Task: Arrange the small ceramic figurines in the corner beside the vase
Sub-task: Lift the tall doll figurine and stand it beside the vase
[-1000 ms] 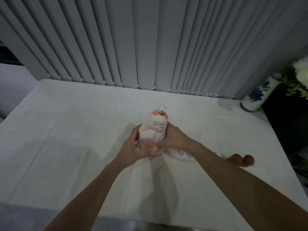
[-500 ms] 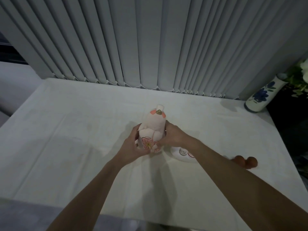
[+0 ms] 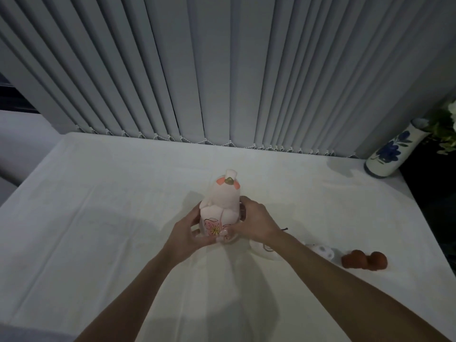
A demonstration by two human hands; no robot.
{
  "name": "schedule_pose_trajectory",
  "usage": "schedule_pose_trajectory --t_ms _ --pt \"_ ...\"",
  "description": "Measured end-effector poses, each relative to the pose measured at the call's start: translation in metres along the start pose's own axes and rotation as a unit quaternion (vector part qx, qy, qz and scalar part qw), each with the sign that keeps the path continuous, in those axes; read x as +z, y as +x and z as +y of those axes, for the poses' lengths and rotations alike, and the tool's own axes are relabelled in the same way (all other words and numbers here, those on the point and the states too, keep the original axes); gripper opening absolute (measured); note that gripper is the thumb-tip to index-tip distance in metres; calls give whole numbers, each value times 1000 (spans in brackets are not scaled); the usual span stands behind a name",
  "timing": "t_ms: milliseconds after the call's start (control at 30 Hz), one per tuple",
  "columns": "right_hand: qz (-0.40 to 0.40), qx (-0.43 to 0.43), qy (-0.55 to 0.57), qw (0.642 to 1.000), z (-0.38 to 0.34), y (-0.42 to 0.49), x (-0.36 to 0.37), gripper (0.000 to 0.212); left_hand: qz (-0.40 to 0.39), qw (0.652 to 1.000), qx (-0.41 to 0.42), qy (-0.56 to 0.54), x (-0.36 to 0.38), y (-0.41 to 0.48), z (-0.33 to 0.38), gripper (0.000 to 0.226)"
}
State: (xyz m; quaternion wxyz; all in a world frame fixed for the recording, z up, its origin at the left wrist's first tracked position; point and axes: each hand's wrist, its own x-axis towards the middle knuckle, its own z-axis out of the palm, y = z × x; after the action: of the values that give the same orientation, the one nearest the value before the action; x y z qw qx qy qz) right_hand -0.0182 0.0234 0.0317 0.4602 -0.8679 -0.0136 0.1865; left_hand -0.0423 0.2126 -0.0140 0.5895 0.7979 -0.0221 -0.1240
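Tabletop bare on left & centre, open lane along vertical blinds to blue-flowered vase in far right corner, brown figurine & white figurine block right side

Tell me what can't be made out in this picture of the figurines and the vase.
Head view only:
- pink figurine: base hidden by the left hand and right hand.
- white figurine: mostly behind the right forearm.
- spotted white piece: partly hidden, shape unclear.
- brown figurine: too dim to identify.
- vase: flowers cut off by the right edge.
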Motion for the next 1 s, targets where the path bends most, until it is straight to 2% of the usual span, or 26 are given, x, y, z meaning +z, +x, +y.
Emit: schedule_pose_trajectory --t_ms 267,467,667,833,1000 --pt "60 -23 66 996 14 25 -87 67 -23 999 37 18 40 74 55 82" --pt "131 5 116 985 61 33 -197 74 -75 993 89 30 136 155 109 73" --pt "183 49 169 967 125 43 -291 75 -119 986 115 29 239 234 139 82" --pt "176 68 241 952 161 61 -332 74 -125 984 122 30 293 276 144 74" --pt "181 62 276 942 186 80 -345 68 -121 983 125 58 314 303 140 71"
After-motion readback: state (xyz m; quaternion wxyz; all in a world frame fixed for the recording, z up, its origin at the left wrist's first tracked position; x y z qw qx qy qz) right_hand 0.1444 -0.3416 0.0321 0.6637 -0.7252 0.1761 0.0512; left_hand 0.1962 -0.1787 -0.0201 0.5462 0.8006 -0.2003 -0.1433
